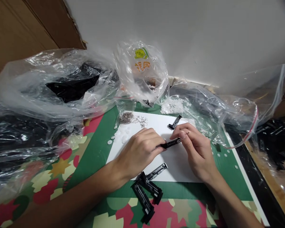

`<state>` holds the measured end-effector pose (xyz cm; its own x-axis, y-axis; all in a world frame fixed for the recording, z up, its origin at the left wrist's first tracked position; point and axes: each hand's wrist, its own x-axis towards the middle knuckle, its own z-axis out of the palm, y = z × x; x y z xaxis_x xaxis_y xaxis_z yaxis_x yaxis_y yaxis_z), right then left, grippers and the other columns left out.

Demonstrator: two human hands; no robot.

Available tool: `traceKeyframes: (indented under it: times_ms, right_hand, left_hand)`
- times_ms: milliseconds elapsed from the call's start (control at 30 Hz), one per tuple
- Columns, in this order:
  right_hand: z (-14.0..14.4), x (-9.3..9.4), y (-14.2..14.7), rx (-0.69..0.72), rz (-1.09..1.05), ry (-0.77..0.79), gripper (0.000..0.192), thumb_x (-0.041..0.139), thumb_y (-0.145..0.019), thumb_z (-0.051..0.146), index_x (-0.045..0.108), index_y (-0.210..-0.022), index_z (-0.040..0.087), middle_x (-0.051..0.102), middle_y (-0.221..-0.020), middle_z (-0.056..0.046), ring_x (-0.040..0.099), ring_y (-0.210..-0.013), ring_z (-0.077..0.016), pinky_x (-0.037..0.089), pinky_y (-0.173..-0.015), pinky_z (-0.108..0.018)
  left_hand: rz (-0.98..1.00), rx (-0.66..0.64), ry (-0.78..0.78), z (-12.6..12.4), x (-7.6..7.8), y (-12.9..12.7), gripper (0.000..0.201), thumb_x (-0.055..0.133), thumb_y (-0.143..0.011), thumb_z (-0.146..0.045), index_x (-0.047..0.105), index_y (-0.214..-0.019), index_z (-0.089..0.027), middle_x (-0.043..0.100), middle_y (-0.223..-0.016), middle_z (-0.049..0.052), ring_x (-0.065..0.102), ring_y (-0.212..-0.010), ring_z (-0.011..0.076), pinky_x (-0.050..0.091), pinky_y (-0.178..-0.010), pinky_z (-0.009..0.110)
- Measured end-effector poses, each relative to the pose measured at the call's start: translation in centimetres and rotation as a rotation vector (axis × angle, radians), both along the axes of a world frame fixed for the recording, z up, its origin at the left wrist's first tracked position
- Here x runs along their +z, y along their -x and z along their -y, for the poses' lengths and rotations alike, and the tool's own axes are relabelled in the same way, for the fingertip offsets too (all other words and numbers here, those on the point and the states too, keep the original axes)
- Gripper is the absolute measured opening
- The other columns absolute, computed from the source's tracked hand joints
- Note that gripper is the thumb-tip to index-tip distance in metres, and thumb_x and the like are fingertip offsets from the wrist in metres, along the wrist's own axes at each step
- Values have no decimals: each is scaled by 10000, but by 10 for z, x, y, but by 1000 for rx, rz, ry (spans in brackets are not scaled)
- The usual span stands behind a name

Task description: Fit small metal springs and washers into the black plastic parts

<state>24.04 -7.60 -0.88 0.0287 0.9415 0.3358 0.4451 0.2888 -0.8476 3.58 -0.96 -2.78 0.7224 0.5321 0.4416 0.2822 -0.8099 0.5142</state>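
Observation:
My left hand (144, 145) is closed on the near end of a long, narrow black plastic part (172, 143), held just over a white sheet (180, 167). My right hand (197, 145) is pinched at the part's other end; between thumb and fingertip a tiny thing barely shows, too small to name. Beyond the hands lies another black plastic part (175, 122). Nearer to me, several more such parts (144, 199) lie crossed in a small pile. A heap of tiny metal pieces (141, 121) sits on the sheet's far side, by a small bag of them (126, 117).
White discs (123, 134) are strewn left of my hands, with a larger heap (174, 105) at the back. A printed clear bag (142, 72) stands behind. Crumpled plastic bags (68, 82) crowd the left, and a zip bag (242, 107) sprawls at right. A wall closes the back.

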Motion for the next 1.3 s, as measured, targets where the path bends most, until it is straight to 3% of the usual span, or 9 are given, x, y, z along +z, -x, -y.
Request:
traceKeyframes:
  times_ms: [67, 300, 533, 1067, 1300]
  right_hand:
    - [1, -2, 0, 4, -29, -36, 365, 465, -1144, 304, 744, -925, 220, 656, -967, -54, 635, -932, -202, 482, -842, -358]
    - [3, -13, 4, -66, -67, 3, 371, 478, -1150, 324, 677, -858, 210, 644, -749, 8, 612, -671, -134, 471, -665, -283]
    - [2, -10, 9, -62, 187, -67, 349, 459, -1138, 282, 605, -828, 217, 596, -694, 16, 536, -576, -121, 434, -593, -260]
    - [1, -14, 8, -153, 170, -28, 391, 466, -1134, 326, 587, -780, 214, 539, -627, 35, 485, -545, -113, 397, -565, -245]
    - [0, -13, 9, -122, 177, -32, 383, 470, -1129, 313, 584, -777, 216, 550, -623, 36, 489, -529, -109, 396, -553, -243]
  left_hand:
    - [-20, 3, -13, 1, 0, 0, 84, 764, -952, -64, 743, -964, -145, 776, -879, 18, 691, -856, 208, 502, -826, 358]
    - [-49, -34, -50, 3, -1, -1, 47, 733, -982, -100, 761, -975, -137, 751, -865, 36, 671, -853, 218, 504, -807, 361]
    - [-35, -59, -62, 4, -4, -2, 119, 666, -1001, -85, 771, -986, -138, 776, -924, 67, 681, -881, 227, 526, -827, 371]
    - [-4, -56, -110, 2, -8, -5, 125, 677, -1032, -134, 764, -943, -148, 745, -830, 43, 645, -806, 193, 505, -800, 342]
    - [-8, -73, -132, 1, -7, -4, 216, 621, -1068, -160, 775, -916, -162, 752, -831, 48, 631, -803, 192, 494, -792, 340]
